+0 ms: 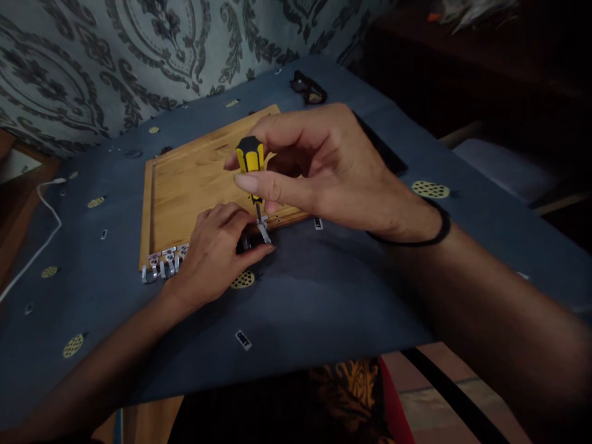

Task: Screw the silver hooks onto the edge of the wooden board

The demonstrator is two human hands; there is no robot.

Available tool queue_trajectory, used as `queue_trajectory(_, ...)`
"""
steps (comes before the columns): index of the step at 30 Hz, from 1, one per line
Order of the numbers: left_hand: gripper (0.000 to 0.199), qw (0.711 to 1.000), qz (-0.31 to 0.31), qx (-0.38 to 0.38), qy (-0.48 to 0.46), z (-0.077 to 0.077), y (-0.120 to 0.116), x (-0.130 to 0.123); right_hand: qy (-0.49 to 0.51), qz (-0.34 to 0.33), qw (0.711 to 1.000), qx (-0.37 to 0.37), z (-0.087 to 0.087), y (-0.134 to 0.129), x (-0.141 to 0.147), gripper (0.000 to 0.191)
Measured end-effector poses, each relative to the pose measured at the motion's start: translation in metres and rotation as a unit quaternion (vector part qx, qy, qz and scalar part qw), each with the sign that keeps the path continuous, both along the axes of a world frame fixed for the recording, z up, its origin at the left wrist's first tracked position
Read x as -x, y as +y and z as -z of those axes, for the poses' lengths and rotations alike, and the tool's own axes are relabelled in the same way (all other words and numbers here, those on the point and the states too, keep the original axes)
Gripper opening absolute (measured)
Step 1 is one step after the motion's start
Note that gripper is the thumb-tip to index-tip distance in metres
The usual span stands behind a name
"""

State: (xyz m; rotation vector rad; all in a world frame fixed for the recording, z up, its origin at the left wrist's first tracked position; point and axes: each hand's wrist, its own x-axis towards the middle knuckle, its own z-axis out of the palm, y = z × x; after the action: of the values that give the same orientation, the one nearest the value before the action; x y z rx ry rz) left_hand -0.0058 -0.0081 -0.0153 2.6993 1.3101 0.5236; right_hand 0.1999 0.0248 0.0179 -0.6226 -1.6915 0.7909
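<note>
Between the fingers and thumb of my right hand (319, 163) is a yellow and black screwdriver (251, 161), its tip pointing down at a small metal hook (264, 230) on the near edge of a wooden board (194, 179). My left hand (215, 250) pinches around that hook, thumb in front and fingers over the board's edge. More metal hooks (161, 264) line the near left edge of the board, partly hidden by my left hand. The screw under the screwdriver tip is too small to make out.
Dark glasses (308, 87) lie at the back of the blue-covered table (324, 308). A flat black object (382, 145) is partly behind my right hand. A white cable (46, 246) runs along the left side. Patterned fabric (166, 49) rises behind the table.
</note>
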Motion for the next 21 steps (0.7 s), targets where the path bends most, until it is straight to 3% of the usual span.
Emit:
queue_trajectory(1,0.030,1.000,-0.001,0.001,0.000,0.000,0.000,0.000,-0.028,-0.051,0.998,-0.006,0.000,0.000,-0.001,0.057)
queue_trajectory(3,0.030,1.000,-0.003,0.007,0.002,-0.001,0.000,0.000,-0.039,-0.055,0.997,-0.037,0.002,0.001,-0.001,0.054)
queue_trajectory(6,0.030,1.000,-0.004,0.021,0.001,-0.003,0.000,-0.001,-0.018,0.042,0.994,-0.096,0.009,0.004,0.004,0.052)
queue_trajectory(9,0.029,1.000,-0.002,0.028,-0.004,-0.004,0.000,-0.001,0.000,0.071,0.991,-0.114,0.012,0.001,0.009,0.051)
queue_trajectory(15,0.031,1.000,-0.002,0.007,0.001,-0.004,0.000,0.000,0.067,0.171,0.977,-0.104,-0.002,-0.013,0.009,0.041)
queue_trajectory(21,0.028,0.999,-0.018,0.019,0.029,-0.007,-0.001,-0.002,0.045,0.185,0.977,-0.097,-0.003,-0.011,0.007,0.043)
